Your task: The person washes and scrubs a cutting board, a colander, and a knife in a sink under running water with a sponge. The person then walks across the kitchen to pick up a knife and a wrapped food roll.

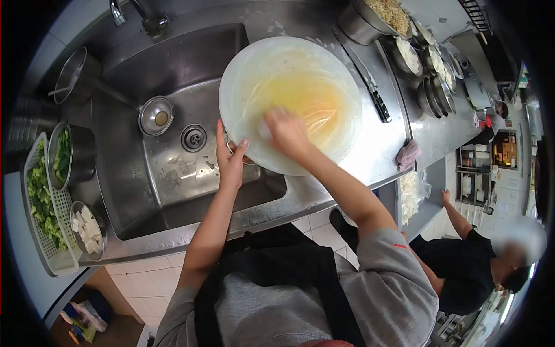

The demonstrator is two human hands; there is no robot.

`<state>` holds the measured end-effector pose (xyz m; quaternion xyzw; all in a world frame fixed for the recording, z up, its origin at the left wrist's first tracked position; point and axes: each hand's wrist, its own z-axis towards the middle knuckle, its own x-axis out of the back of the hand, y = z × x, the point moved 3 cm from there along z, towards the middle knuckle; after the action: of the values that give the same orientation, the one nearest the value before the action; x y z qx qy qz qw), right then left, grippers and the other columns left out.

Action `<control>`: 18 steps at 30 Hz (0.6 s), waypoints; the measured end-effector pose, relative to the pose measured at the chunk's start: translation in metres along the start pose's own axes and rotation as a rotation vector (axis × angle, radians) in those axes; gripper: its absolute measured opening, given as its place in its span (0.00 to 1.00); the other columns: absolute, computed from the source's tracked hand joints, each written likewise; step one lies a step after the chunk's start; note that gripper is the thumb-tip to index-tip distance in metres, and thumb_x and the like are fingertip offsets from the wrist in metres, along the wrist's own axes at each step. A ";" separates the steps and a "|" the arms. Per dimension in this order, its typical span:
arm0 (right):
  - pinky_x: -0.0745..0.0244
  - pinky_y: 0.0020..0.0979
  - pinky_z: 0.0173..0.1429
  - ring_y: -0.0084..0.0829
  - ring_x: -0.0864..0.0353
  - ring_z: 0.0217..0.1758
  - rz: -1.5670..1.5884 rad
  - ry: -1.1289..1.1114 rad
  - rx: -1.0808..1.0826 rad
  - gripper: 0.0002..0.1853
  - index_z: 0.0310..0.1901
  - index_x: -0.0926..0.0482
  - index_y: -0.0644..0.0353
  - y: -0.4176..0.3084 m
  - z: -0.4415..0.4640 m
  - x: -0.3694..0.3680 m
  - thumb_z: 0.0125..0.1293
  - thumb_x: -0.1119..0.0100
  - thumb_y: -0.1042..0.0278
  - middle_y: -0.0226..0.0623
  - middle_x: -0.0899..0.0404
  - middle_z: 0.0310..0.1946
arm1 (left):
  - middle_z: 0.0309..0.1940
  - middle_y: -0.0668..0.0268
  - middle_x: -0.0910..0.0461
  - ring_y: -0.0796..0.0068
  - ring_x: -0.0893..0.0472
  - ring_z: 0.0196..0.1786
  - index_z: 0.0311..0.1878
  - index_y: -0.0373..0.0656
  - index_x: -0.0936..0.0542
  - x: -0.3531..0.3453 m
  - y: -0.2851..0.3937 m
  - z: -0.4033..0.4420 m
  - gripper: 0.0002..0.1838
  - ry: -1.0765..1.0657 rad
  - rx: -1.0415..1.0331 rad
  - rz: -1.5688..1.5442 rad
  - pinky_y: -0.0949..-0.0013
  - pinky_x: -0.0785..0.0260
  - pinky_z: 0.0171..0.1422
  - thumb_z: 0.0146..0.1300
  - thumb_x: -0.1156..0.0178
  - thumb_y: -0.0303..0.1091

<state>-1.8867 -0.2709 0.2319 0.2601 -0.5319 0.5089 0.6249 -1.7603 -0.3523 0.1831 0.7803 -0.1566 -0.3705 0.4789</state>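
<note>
A large round white cutting board (243,75), stained yellow and orange in the middle, leans over the sink's right edge and onto the counter. My left hand (231,162) grips its lower left rim, thumb on top. My right hand (284,133) is closed and pressed on the board's surface, slightly blurred. Something whitish shows at its fingers, too hidden to name. Behind my left hand, part of a metal rim shows under the board. A long knife (370,87) with a black handle lies to the board's right.
The steel sink (133,191) holds a ladle (156,118) near the drain. Greens fill a white basket (74,254) at left, beside a bowl of white cubes (87,231). A pink cloth (408,155) and several metal bowls (430,98) are at right. Another person (462,260) stands there.
</note>
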 end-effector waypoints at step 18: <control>0.27 0.36 0.37 0.40 0.23 0.34 0.025 0.126 -0.111 0.10 0.29 0.23 0.58 0.070 -0.049 0.024 0.40 0.38 0.75 0.39 0.24 0.30 | 0.52 0.58 0.31 0.73 0.23 0.41 0.69 0.51 0.64 0.000 0.006 -0.009 0.47 -0.099 0.021 0.161 0.76 0.25 0.30 0.54 0.43 0.21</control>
<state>-1.9328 -0.1959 0.2245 0.1860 -0.5221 0.5017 0.6641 -1.7534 -0.3500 0.1907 0.7508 -0.2463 -0.3673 0.4907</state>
